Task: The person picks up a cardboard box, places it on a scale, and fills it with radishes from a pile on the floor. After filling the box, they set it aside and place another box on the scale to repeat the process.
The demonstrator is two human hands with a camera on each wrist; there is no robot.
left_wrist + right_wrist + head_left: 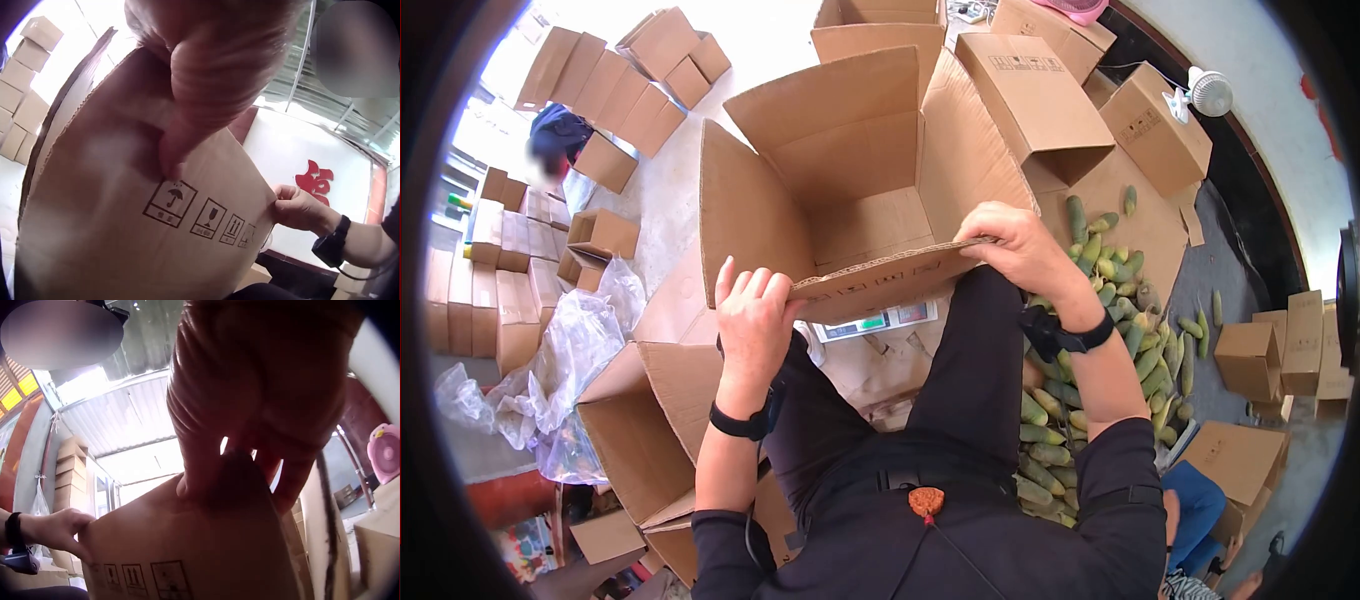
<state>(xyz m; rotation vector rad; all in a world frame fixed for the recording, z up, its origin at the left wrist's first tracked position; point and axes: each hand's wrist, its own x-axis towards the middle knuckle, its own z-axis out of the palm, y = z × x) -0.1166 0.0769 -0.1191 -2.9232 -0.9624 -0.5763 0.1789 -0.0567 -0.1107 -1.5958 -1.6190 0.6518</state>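
Note:
A large open cardboard box (840,150) stands before the person, its flaps raised. The left hand (754,315) grips the near flap (880,283) at its left end, fingers over the edge. At the flap's right end the right hand (1022,250) pinches the edge, thumb on the near side. Printed symbols show on this flap (206,250) in the left wrist view, under the left hand (219,69). In the right wrist view, the right hand (262,394) covers the flap's top corner. A scale (875,322) with a lit display lies partly under the flap.
Many green vegetables (1145,330) lie on the floor at the right. An open box (640,430) and clear plastic bags (580,360) are at the left. More boxes (1035,95) stand behind, near a small white fan (1208,92). Another person (560,140) is at the upper left.

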